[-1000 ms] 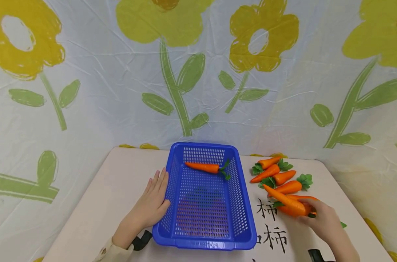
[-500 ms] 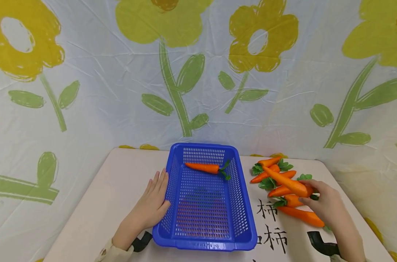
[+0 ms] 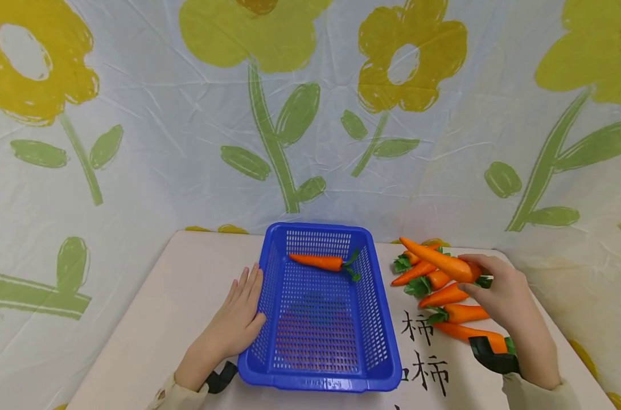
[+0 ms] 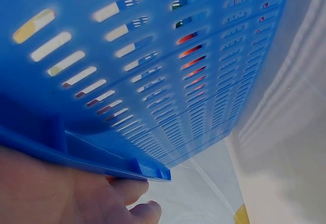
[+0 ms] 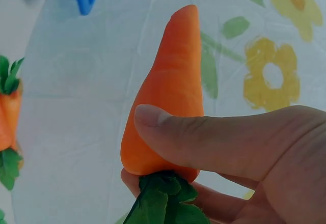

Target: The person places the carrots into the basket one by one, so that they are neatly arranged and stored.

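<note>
My right hand (image 3: 500, 287) pinches a carrot (image 3: 440, 261) near its leafy end and holds it raised above the other carrots, tip toward the back left. In the right wrist view the thumb lies across the thick end of that carrot (image 5: 165, 91), with the green leaves (image 5: 165, 198) hanging below. My left hand (image 3: 235, 316) rests with straight fingers along the left rim of a blue plastic basket (image 3: 320, 382). Inside the basket, toward the back, lies one carrot (image 3: 317, 262). From the left wrist, the basket's slotted wall (image 4: 153, 81) appears above the fingers.
Several carrots (image 3: 466, 333) with green leaves lie in a loose column on the table right of the basket. Black written characters (image 3: 430, 373) mark the pale tabletop (image 3: 161, 296). A cloth printed with flowers (image 3: 341, 188) hangs behind the table.
My right hand has lifted the carrot off the near part of the pile and carried it up toward the back. The left hand and basket have stayed in place.
</note>
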### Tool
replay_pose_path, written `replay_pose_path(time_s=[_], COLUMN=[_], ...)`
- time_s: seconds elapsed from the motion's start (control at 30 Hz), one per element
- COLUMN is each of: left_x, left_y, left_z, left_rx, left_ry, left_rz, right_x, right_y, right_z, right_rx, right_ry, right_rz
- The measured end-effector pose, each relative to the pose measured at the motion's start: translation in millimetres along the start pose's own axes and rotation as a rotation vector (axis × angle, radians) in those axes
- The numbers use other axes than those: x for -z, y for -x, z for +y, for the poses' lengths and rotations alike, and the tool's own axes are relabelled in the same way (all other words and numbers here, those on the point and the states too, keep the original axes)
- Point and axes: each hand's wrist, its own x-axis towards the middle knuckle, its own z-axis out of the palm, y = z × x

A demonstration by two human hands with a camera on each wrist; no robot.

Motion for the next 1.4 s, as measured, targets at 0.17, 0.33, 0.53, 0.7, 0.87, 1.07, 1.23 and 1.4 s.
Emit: replay_pose_path(time_s=[0.17, 0.33, 0.53, 0.7, 0.87, 1.07, 1.23, 1.4], left_x=[0.3, -1.0, -0.2, 0.3, 0.1, -0.5, -0.4, 0.5], left_y=[-0.9, -1.0, -0.3, 0.0, -0.2, -0.8, -0.6, -0.7], left_z=[0.4, -0.5, 0.2, 0.5, 0.9, -0.8, -0.4, 0.7], left_rx=[-0.001, -0.001, 0.006, 0.007, 0.006, 0.000, -0.002, -0.001], left_ry=[0.004, 0.006, 0.014, 0.012, 0.011, -0.001, 0.005, 0.009], left_rz=[0.003, 0.000, -0.003, -0.006, 0.000, 0.004, 0.006, 0.007], right_x=[3, 3, 0, -3, -7, -15, -30, -55], right_y=[-10, -19, -33, -49, -65, -83, -98, -112], right_z=[-14, -31, -51, -65, -83, -103, -115, -122], right_rx=[0.026, 0.034, 0.035, 0.009, 0.007, 0.013, 0.005, 0.011], right_ry=[-0.040, -0.058, -0.135, -0.188, -0.217, -0.252, -0.307, -0.392], right_rz=[0.027, 0.034, -0.001, -0.022, -0.023, -0.030, -0.044, -0.031])
